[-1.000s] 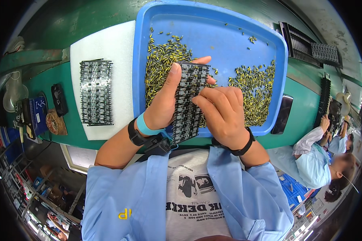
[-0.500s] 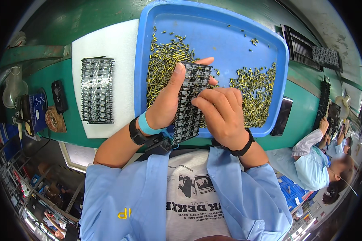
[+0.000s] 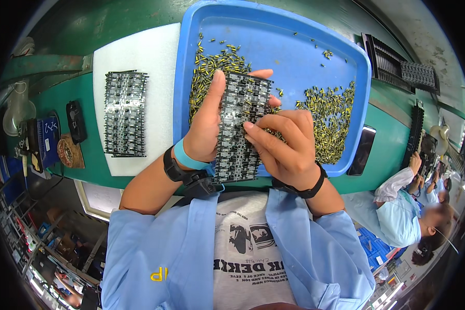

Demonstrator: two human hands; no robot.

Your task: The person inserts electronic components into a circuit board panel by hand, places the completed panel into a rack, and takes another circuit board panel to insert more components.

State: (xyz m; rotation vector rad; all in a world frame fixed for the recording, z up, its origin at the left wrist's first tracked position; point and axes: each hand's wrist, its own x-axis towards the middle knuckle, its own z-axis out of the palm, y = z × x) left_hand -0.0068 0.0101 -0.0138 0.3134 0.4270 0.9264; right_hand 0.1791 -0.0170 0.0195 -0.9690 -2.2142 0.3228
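My left hand (image 3: 204, 132) grips a dark circuit board panel (image 3: 237, 139) over the near left part of a blue tray (image 3: 274, 41). Its thumb lies along the panel's left edge, and fingertips show past the far right corner. Rows of small parts cover the panel's upward face. At the middle of that face, my right hand (image 3: 289, 147) has thumb and forefinger pinched together against the board. Whatever is between those fingertips is too small to make out. Around both hands, the tray holds heaps of small yellow-and-black cylindrical capacitors (image 3: 325, 124).
To the left, a white foam sheet (image 3: 160, 103) bears more circuit board panels (image 3: 125, 113). A black phone (image 3: 363, 150) lies right of the tray. Black racks (image 3: 392, 62) stand at the far right. A person in light blue (image 3: 398, 217) works on the right.
The panel has tipped to show its face more fully, and my left thumb has shifted slightly left. My right hand's pinch has moved slightly left along the board.
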